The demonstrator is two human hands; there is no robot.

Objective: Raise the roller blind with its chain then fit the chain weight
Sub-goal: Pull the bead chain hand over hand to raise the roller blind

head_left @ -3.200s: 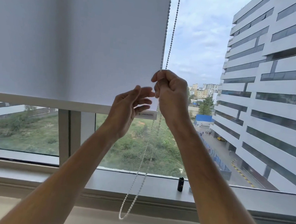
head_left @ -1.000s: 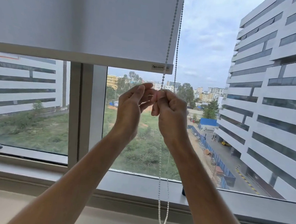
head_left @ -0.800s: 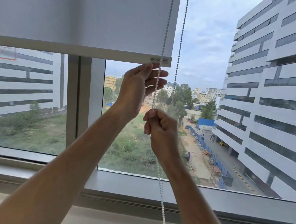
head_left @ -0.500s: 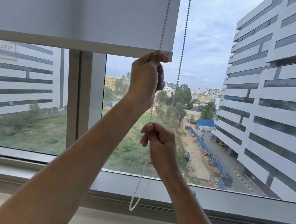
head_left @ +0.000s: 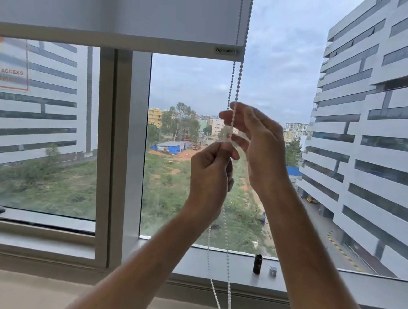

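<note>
- The roller blind (head_left: 117, 4) covers only the window's top part, its bottom bar (head_left: 109, 40) level.
- The bead chain (head_left: 224, 243) hangs beside the blind's right edge, looping low before the sill (head_left: 335, 284).
- The left hand (head_left: 209, 177) pinches the chain.
- The right hand (head_left: 261, 147), fingers spread, touches it just above.
- A small black cylinder (head_left: 257, 264) stands upright on the sill.

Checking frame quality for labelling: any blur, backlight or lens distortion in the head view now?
Head view: daylight from behind leaves the white roller blind greyish. The open right hand shows motion blur at its fingers. The left hand, pinching the white bead chain, is sharper. The wide-angle lens leans the buildings and bends the grey window sill.
</note>
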